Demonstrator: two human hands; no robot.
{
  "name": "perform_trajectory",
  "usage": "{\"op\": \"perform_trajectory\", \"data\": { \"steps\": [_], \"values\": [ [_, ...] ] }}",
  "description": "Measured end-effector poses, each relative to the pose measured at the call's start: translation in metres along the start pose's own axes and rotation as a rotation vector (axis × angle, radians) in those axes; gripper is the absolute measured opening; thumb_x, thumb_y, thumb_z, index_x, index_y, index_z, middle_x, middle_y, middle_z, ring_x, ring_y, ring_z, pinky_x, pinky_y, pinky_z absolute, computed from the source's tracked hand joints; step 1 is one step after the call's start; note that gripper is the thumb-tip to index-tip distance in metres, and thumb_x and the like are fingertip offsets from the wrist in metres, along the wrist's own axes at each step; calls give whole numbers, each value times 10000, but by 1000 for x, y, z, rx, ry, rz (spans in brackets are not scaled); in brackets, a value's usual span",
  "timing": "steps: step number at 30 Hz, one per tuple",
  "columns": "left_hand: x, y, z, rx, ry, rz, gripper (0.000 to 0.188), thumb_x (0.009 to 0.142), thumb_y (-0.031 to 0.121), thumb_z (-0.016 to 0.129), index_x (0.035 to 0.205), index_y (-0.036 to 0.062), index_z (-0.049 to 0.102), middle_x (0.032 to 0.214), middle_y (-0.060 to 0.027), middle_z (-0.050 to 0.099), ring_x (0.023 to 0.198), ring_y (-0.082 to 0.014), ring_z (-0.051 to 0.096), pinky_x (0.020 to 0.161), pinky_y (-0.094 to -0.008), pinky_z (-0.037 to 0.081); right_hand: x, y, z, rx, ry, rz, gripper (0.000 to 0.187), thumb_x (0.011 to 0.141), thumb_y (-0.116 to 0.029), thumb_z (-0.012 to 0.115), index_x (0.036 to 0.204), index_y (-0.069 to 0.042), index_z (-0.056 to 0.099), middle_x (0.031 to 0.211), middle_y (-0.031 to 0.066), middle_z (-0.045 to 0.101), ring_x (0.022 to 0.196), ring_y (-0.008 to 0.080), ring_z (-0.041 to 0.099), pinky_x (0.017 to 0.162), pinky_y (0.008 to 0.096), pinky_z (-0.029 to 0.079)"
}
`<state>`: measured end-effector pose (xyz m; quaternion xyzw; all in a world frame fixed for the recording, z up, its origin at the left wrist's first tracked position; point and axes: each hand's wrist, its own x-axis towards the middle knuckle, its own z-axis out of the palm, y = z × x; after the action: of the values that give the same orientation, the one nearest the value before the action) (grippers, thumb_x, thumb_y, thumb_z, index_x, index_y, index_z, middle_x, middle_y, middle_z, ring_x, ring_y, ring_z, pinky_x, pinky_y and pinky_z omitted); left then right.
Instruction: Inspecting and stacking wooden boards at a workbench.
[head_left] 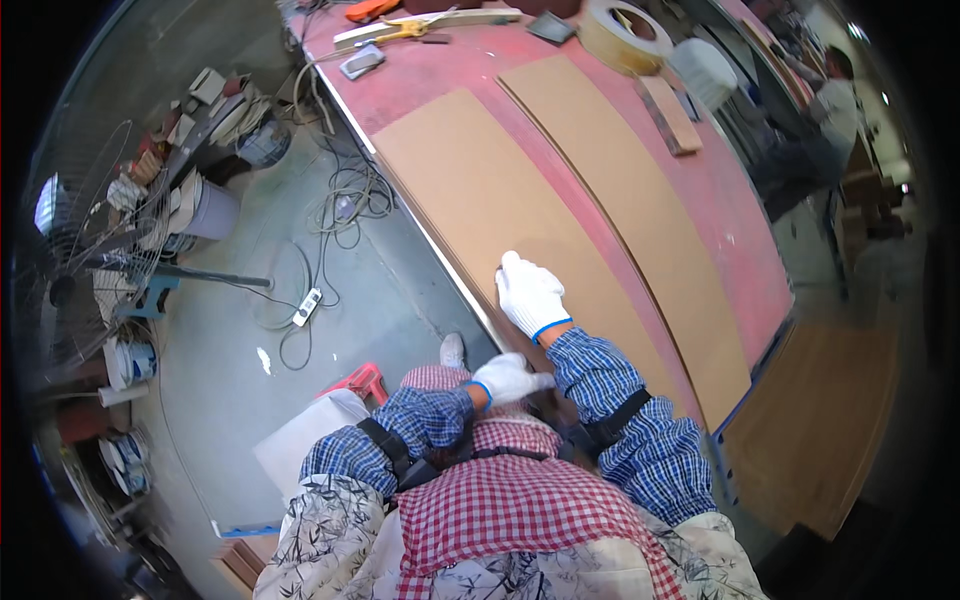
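My right hand [530,295], in a white knit glove with a blue cuff, rests curled over the left brown board [490,180] near its outer long edge. Its fingers are closed; what they hold, if anything, is hidden. My left hand [510,380], gloved the same way, is low in front of my checked apron [530,505], close to the table's near edge. Motion blurs its fingers. A second long brown board [640,220] lies beside the first, with a strip of pink tabletop [610,235] between them.
On the table stand a big tape roll [625,38], a wood block [670,115] and yellow-handled tools [405,30]. To the left are a fan [85,260], coiled cables [350,205], a power strip [307,307] and a red stool [360,382]. A person [825,110] works at far right.
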<state>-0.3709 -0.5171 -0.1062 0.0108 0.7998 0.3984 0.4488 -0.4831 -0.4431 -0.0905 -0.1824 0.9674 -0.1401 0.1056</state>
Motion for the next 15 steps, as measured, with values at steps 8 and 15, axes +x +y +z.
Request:
{"op": "perform_trajectory", "data": {
  "steps": [8,15],
  "values": [
    [-10,-9,-4,-121,-115,52,730,797,614,644,1066,-63,680,1062,-279,675,995,-381,670,872,-431,521,140,-65,-7,15,15,-55,201,938,-239,504,967,-44,547,859,205,686,804,390,683,674,514,523],
    [-15,-9,-4,-121,-138,49,685,817,593,609,1007,-59,700,989,-253,699,933,-377,690,835,-446,532,228,-113,-15,-21,15,-58,221,930,-236,508,992,-35,577,913,218,696,868,393,685,730,533,518]
  ]
}}
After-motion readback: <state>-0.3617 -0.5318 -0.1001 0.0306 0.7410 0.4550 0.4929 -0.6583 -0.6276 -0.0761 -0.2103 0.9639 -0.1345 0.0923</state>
